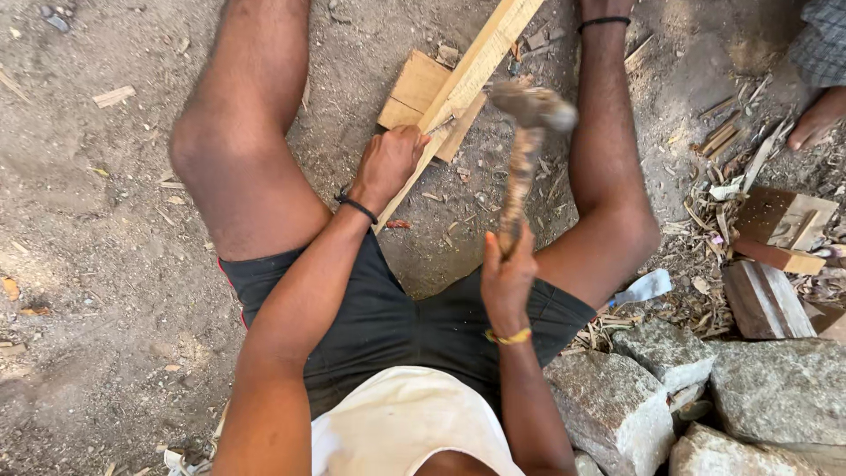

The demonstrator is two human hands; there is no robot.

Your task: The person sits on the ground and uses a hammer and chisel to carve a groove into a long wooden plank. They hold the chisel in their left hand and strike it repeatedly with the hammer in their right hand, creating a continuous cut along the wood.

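Observation:
I sit on bare dirt with my legs spread. My left hand (388, 161) is closed around a small metal tool, likely a chisel or nail, held against a long pale wooden plank (471, 70) that runs diagonally up to the right. The plank lies across a short flat wood block (414, 88). My right hand (505, 273) grips the handle of a worn hammer (529, 119), raised above the plank with its head blurred. A black band circles my left wrist and a yellow one my right.
Rough grey stones (617, 405) are piled at the lower right. Wood offcuts (775, 229), shavings and a pale flat blade (648, 286) lie to the right. Another person's foot (820, 119) shows at the upper right edge. Dirt ground (97, 264) spreads to the left.

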